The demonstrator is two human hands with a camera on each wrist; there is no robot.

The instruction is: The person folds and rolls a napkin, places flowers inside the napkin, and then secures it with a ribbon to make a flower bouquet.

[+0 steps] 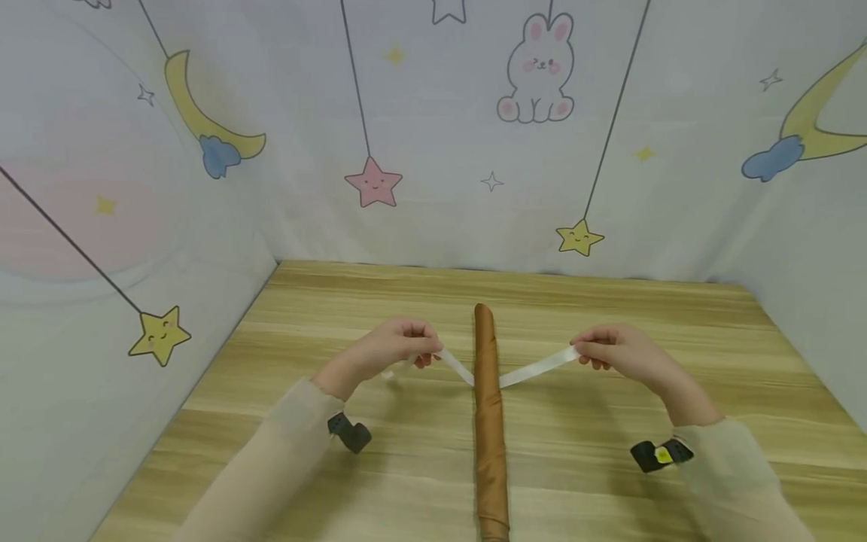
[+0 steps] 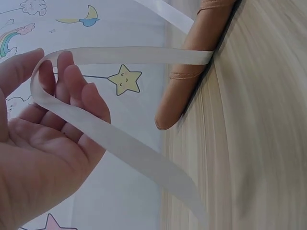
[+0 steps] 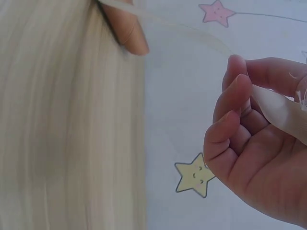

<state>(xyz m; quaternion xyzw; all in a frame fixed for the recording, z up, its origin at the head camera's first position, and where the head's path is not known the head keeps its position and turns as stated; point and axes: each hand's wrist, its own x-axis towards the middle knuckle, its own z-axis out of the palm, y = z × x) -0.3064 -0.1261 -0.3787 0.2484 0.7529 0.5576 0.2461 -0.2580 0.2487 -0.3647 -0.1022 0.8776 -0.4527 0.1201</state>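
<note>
A long roll of brown, satiny fabric lies lengthwise on the table. A white ribbon runs beneath it and comes out on both sides. My left hand pinches the ribbon left of the roll, and a loose tail hangs past the palm in the left wrist view. On the other side, my right hand pinches the ribbon between thumb and fingers, raised above the tabletop. A frayed ribbon end shows beside that hand in the right wrist view. Both hands are apart from the roll.
The wood-grain table meets a pale fabric backdrop at the back and sides, printed with stars, moons and a rabbit. Dark straps with small devices sit on the left wrist and right wrist.
</note>
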